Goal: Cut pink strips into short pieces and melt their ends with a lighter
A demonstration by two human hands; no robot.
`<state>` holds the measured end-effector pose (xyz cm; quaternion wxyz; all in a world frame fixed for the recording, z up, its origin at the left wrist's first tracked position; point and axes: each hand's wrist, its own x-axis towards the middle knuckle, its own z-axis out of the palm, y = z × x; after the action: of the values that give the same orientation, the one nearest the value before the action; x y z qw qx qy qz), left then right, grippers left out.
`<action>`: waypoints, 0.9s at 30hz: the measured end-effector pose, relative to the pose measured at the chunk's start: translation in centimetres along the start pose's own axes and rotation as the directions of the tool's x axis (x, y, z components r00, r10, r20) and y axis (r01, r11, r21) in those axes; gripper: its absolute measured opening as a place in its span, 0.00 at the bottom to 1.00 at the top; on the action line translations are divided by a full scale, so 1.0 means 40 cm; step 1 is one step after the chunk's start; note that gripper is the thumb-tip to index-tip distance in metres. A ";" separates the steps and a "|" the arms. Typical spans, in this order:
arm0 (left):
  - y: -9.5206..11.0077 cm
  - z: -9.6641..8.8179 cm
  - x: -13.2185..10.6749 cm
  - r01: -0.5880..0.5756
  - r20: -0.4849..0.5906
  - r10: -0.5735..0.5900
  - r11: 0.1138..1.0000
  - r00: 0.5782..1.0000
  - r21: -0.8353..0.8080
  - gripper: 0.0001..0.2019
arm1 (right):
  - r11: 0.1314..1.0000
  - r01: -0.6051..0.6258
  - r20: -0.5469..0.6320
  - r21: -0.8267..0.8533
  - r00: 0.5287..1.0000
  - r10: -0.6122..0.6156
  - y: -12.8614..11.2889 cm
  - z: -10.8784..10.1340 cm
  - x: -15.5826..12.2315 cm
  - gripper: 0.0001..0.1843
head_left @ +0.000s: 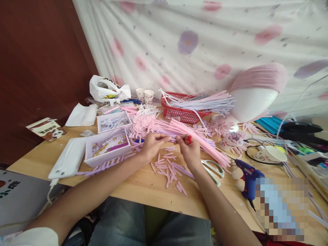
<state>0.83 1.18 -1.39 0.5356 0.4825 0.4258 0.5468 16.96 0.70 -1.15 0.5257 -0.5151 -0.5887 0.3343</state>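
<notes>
“Since the red basket (176, 113) is easy to spot, can you place the hands from there?”

“Both are on the person's side of it, well apart from it, above the wooden table (143, 184). The left hand (151, 143) has its fingers and thumb drawn to a point. I can't tell whether anything is pinched there; it's too small.”

“And the right hand (191, 150)?”

“It's closed around a small red object (188, 139), its fingertips just beside the left hand's. So that object sits in front of the basket too.”

“What lies around them?”

“Loose pink pieces (172, 172) are scattered in front of the basket, nearer the person than the hands. A bundle of long pink strips (207, 143) runs from just before the basket toward the near right. The scissors (219, 166) lie on that same near-right side, and farther right is a blue glue gun (249, 179).”

“Left of the basket?”

“Paper cups (148, 97) are just beside it. Nearer the person on that side are 2 white boxes (110, 157), the front box holding beads (102, 147).”

“Right?”

“A rounded white form (252, 104) topped with pink strands.”
</notes>
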 end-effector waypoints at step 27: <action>0.023 0.002 0.007 0.189 0.148 -0.124 0.786 0.981 -0.589 0.15 | 0.997 -0.077 0.196 0.020 0.978 0.072 -0.016 0.030 -0.017 0.15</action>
<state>0.76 1.38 -0.45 0.7252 0.2782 0.2414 0.5818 15.58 0.09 -0.99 0.4597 -0.4942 -0.6130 0.4107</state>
